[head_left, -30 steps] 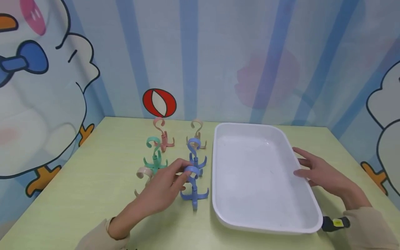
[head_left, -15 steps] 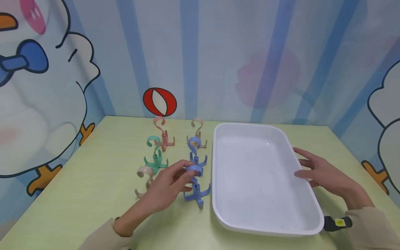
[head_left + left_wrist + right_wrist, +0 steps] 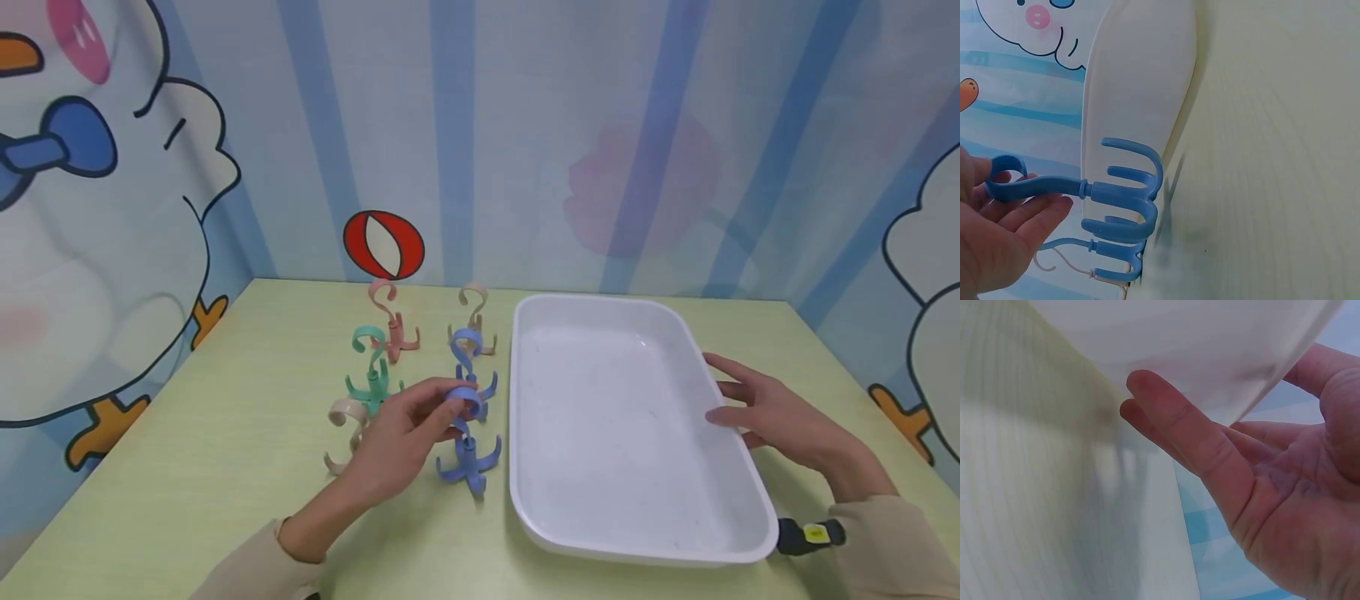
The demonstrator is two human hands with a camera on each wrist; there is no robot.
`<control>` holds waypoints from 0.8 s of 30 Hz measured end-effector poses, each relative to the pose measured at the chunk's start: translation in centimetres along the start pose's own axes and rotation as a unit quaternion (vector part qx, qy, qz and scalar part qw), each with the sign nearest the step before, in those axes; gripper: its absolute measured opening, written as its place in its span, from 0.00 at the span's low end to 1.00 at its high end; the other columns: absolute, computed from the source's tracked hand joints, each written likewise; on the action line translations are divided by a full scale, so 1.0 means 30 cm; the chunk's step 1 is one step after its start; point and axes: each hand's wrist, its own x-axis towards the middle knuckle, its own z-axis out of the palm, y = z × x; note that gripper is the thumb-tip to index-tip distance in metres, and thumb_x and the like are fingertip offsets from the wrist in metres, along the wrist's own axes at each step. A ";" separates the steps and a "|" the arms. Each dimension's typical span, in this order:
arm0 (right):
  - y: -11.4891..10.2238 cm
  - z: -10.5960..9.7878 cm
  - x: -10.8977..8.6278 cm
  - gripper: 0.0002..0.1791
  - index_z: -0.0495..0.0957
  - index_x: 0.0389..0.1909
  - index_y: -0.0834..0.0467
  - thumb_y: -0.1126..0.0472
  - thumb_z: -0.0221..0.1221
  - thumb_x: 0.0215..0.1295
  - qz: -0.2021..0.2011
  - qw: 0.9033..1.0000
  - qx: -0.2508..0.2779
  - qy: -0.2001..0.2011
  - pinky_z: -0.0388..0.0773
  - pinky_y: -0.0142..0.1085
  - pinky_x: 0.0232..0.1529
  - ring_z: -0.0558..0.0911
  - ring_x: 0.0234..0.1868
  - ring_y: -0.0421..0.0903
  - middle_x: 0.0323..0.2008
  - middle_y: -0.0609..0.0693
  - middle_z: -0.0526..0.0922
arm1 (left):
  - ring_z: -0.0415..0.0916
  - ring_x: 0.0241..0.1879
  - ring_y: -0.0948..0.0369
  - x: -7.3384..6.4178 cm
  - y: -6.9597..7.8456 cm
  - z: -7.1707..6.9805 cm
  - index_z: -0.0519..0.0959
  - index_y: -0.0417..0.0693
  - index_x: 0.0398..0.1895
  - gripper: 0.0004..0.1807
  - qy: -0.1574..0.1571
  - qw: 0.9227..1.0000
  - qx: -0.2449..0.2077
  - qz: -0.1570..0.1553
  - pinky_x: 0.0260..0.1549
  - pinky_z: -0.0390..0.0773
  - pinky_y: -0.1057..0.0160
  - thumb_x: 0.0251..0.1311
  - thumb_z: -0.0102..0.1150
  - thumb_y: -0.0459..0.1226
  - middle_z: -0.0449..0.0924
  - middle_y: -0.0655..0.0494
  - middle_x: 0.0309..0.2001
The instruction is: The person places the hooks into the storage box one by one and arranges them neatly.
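My left hand (image 3: 401, 437) pinches the top loop of a blue four-pronged hanging hook (image 3: 468, 467). In the left wrist view this hook (image 3: 1125, 194) has its prongs toward the table; whether they touch it I cannot tell. Just behind is a second blue hook (image 3: 474, 392). A green hook (image 3: 375, 385) and a pale beige hook (image 3: 347, 410), partly hidden by my hand, stand to the left. On the right, my right hand (image 3: 780, 417) touches the rim of a white tray (image 3: 622, 433). Its fingers (image 3: 1185, 422) lie nearly straight along the tray's outer side.
A pink hook (image 3: 394, 337) and another beige hook (image 3: 474, 329) stand farther back on the light green table (image 3: 225, 433). The tray's left edge runs close beside the blue hooks. A patterned backdrop (image 3: 510, 150) rises behind the table.
The held blue hook has moved slightly right, then back left, and its lower end has tilted. My left hand has shifted a little forward. The right hand and tray have hardly moved.
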 end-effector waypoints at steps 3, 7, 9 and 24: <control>-0.001 0.000 0.000 0.53 0.37 0.87 0.54 0.54 0.63 0.76 -0.002 1.000 0.002 0.001 0.90 0.54 0.48 0.86 0.59 0.61 0.78 0.77 0.58 | 0.84 0.59 0.44 -0.001 0.011 0.000 0.80 0.42 0.65 0.17 0.008 1.000 0.001 0.002 0.56 0.86 0.58 0.81 0.53 0.38 0.86 0.44 0.58; -0.001 0.001 0.001 0.52 0.38 0.87 0.54 0.55 0.63 0.76 -0.006 1.000 0.008 0.000 0.90 0.54 0.48 0.86 0.58 0.61 0.78 0.77 0.58 | 0.84 0.58 0.46 -0.001 0.027 -0.001 0.79 0.39 0.65 0.17 0.012 1.000 -0.017 0.007 0.55 0.87 0.58 0.81 0.53 0.37 0.85 0.41 0.59; 0.000 0.001 0.001 0.52 0.37 0.87 0.54 0.55 0.62 0.76 -0.009 1.000 0.007 0.000 0.90 0.54 0.48 0.86 0.58 0.61 0.78 0.77 0.58 | 0.85 0.58 0.47 0.000 0.038 -0.001 0.79 0.40 0.65 0.17 0.015 1.000 -0.027 0.008 0.54 0.87 0.58 0.81 0.53 0.36 0.85 0.41 0.59; 0.006 -0.003 0.001 0.52 0.38 0.87 0.54 0.56 0.63 0.76 -0.010 1.000 0.016 -0.002 0.90 0.54 0.48 0.87 0.57 0.59 0.78 0.77 0.58 | 0.89 0.52 0.54 -0.007 0.090 -0.011 0.80 0.40 0.64 0.17 0.026 0.998 -0.033 0.039 0.51 0.89 0.57 0.81 0.54 0.38 0.86 0.39 0.56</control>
